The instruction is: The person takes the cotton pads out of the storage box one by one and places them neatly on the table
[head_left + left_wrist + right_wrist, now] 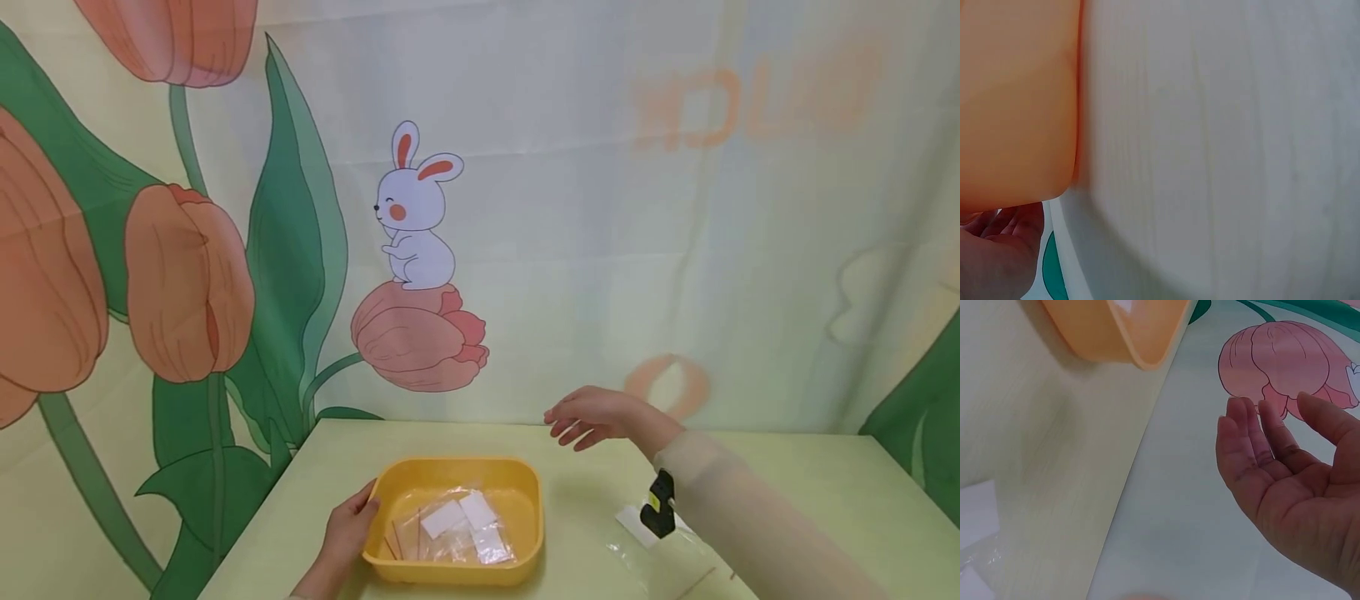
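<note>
A yellow plastic tray (pixel 450 573) with rounded corners sits on the table. My left hand (pixel 348 529) grips its left side at the rim; in the left wrist view that hand (pixel 1004 250) is partly hidden behind the tray wall (pixel 1019 125). Several clear plastic bags with white cards (pixel 444 521) and thin reddish-brown strips lie inside. Off to the right, my right hand (pixel 592 414) hovers above the table's back edge, fingers loosely bent. The right wrist view shows nothing in that hand (pixel 1297 481), its palm facing the camera.
More clear bags with white cards (pixel 636 527) lie on the table to the right, partly covered by the right forearm. A cloth backdrop (pixel 570 250) printed with tulips and a rabbit hangs behind the pale table (pixel 585 517).
</note>
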Action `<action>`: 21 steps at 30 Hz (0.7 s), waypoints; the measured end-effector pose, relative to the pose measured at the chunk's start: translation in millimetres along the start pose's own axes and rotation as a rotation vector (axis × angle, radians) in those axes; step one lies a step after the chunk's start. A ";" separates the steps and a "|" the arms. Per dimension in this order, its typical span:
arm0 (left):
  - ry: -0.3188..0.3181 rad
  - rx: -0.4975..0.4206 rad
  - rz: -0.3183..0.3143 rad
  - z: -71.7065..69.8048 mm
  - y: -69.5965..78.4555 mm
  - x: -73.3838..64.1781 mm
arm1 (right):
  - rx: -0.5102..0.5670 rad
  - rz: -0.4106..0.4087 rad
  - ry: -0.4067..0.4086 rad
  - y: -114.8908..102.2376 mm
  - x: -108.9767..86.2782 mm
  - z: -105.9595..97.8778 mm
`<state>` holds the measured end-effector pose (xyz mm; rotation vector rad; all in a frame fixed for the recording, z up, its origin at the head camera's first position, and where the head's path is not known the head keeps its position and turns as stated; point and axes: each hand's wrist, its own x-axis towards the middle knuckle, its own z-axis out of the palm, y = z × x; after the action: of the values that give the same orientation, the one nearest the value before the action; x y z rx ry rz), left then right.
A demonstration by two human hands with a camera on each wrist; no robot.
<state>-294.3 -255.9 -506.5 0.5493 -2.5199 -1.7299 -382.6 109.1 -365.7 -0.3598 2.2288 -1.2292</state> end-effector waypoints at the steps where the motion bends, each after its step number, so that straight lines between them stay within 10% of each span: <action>1: 0.000 0.002 0.002 0.3 0.1 0.1 | 0.001 0.002 0.001 -1.8 2.8 2.8; 21: 0.010 0.006 0.009 -0.5 -1.1 0.6 | 0.097 0.113 -0.003 -22.2 49.2 58.0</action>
<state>-294.4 -256.9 -507.4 0.5439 -2.5176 -1.7130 -388.7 33.5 -388.4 -0.1953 2.1468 -1.2691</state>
